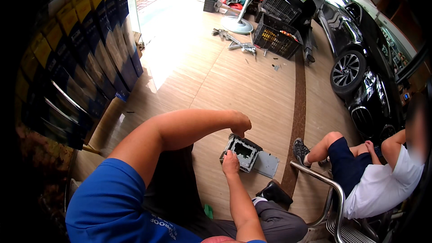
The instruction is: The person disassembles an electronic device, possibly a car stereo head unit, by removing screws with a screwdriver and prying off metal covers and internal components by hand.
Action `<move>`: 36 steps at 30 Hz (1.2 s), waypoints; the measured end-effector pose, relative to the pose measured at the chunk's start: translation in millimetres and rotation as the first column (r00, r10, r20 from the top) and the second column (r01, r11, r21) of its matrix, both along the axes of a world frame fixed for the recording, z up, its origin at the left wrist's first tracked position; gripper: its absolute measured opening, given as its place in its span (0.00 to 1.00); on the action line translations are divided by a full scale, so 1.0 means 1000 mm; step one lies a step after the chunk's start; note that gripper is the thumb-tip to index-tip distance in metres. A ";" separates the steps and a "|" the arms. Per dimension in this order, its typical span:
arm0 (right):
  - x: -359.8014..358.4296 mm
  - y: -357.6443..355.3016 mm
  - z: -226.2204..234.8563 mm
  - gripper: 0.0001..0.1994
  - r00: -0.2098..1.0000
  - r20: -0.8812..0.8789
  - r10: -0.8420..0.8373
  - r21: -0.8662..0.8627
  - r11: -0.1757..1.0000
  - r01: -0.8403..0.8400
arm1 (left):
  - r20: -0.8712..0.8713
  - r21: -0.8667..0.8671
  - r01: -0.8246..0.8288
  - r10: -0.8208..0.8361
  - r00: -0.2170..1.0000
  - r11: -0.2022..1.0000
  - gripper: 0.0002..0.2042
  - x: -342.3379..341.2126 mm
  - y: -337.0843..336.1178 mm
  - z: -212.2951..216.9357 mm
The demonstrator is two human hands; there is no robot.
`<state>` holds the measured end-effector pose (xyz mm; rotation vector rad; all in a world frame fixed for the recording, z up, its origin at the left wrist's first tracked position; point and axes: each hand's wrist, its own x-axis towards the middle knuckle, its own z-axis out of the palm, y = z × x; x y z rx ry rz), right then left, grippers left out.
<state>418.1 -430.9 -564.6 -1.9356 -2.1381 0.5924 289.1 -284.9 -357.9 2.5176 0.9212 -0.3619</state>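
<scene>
Head view: we hold a grey housing (242,151) above the wooden floor (252,81). Our left hand (240,123) is closed on its top edge; our right hand (230,162) grips its near edge. A seated person (382,175) sits at right.

A single head-worn fisheye view looks steeply down from above the person's own arms, close to the left hand (240,124) and right hand (231,163) at centre. Farther out, the wooden floor (252,81) curves away toward a black car (360,76) at the right rim.
</scene>
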 end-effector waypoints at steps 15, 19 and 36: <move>-0.005 0.000 0.015 0.11 0.994 0.097 -0.050 -0.100 0.993 0.059 | 0.003 0.007 -0.019 0.019 1.000 1.000 0.19 -0.002 -0.001 -0.004; -0.004 0.000 0.008 0.10 0.997 0.074 0.008 -0.083 0.997 -0.002 | 0.010 -0.008 -0.019 0.019 1.000 1.000 0.19 -0.002 0.001 -0.007; 0.000 -0.002 0.000 0.09 0.994 0.107 0.004 -0.044 0.999 0.001 | -0.023 -0.024 0.014 -0.015 1.000 1.000 0.19 0.002 0.001 -0.005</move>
